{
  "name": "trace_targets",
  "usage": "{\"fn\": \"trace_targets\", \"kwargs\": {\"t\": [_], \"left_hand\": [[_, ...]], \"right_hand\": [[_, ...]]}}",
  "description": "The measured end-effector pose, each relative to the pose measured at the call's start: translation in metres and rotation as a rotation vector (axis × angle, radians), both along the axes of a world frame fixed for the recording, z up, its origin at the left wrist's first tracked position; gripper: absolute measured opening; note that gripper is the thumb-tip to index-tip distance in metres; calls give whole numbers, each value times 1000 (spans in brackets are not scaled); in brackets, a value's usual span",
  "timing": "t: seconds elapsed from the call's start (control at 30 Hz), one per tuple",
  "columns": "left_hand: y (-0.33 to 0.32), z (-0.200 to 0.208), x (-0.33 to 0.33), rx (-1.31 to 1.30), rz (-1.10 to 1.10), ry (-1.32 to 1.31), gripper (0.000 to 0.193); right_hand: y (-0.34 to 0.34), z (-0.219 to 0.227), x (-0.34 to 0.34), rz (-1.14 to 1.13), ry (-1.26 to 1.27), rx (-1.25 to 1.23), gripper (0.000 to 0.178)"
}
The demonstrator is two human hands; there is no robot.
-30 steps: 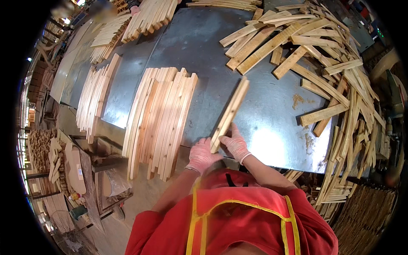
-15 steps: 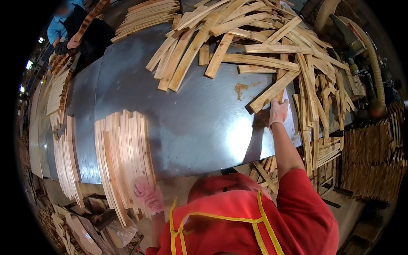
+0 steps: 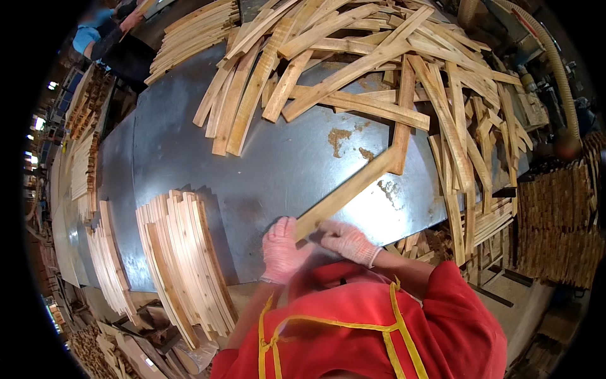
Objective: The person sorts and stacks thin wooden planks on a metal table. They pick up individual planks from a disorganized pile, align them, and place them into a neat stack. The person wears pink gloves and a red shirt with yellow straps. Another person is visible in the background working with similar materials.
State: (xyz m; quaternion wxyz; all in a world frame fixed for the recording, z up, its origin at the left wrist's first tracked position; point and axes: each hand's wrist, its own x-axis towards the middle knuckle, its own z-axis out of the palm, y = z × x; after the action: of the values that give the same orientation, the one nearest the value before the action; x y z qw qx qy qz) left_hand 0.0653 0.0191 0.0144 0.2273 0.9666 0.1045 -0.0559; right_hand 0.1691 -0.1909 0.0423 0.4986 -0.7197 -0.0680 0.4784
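A wooden slat [image 3: 346, 192] slants across the metal table top from its near edge, its far end by another slat lying on the table. My left hand [image 3: 284, 249], in a pale pink knit glove, is closed at the left side of its near end, thumb side to the wood. My right hand [image 3: 349, 242], gloved alike, has curled fingers at the right side of the same end; its fingertips are partly hidden. To the left, a row of slats [image 3: 183, 246] lies side by side, reaching over the table's near edge.
A big jumbled heap of slats [image 3: 353, 47] covers the far and right parts of the table [image 3: 252, 189]. A second row [image 3: 112, 265] lies further left. Stacked wood [image 3: 558, 221] and a hose [image 3: 562, 82] are at the right. A person [image 3: 113, 47] works at far left.
My right hand has drawn a slat from the heap toward me. My left hand has left the row of slats and come to the slat's near end.
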Motion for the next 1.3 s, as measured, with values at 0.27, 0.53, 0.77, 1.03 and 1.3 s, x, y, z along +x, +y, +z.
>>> {"fn": "trace_targets", "kwargs": {"t": [0.27,0.53,0.77,1.03,1.3], "left_hand": [[18,-11,-36,130,-78,312,75],[68,-4,-140,-1102,568,227,71],[128,-7,-186,495,398,253,77],[113,-9,-144,437,115,-73,88],[99,-43,-74,201,225,192,89]], "right_hand": [[-97,-33,218,-378,-1339,-892,87],[-51,1,204,246,-875,-850,51],[18,-63,-22,-408,343,235,61],[55,-44,25,-268,-535,-166,62],[-76,-37,181,-405,-843,-885,96]]}}
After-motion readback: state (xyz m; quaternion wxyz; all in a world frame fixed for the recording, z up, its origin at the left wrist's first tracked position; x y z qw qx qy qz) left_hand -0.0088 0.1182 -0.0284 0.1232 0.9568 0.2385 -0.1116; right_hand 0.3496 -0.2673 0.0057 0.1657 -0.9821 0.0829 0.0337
